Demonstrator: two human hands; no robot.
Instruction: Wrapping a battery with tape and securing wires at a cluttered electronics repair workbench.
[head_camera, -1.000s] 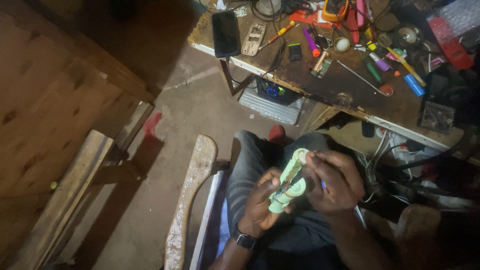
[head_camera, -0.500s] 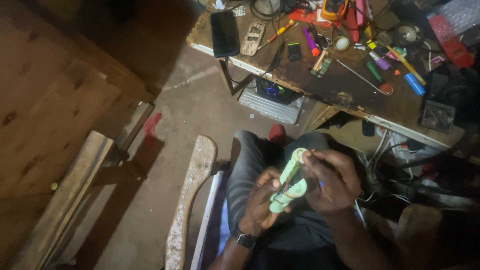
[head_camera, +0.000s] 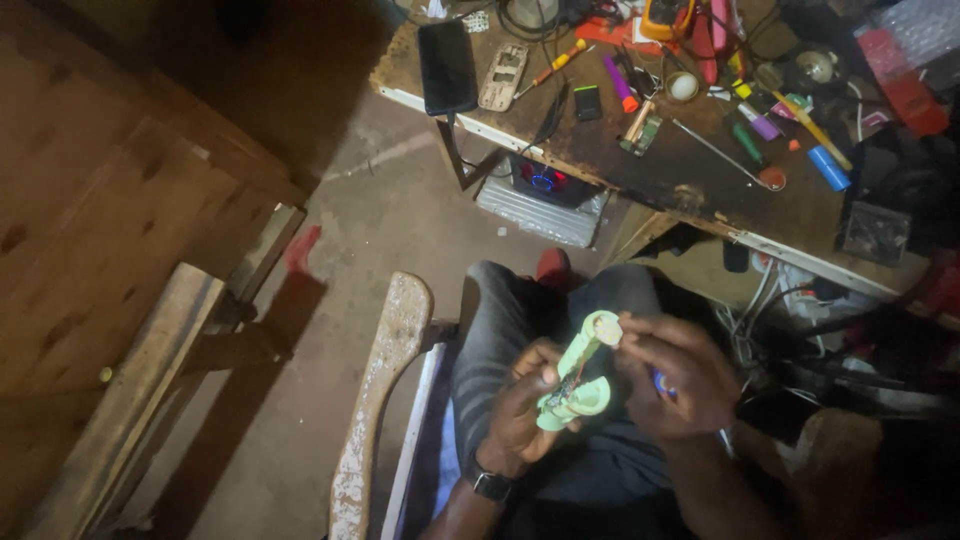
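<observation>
A seated person, seen from above, holds a pale green plastic gadget (head_camera: 580, 375) over their lap, near the bottom of the scene. The left hand (head_camera: 525, 415), wearing a wristwatch (head_camera: 490, 485), has its fingers wrapped around the gadget's lower end. The right hand (head_camera: 675, 375) pinches its upper tip with narrow fingers. Farther off, a cluttered desk (head_camera: 650, 170) carries a dark phone (head_camera: 447, 66), screwdrivers and markers. A worn wooden plank (head_camera: 375, 390) lies left of the legs.
</observation>
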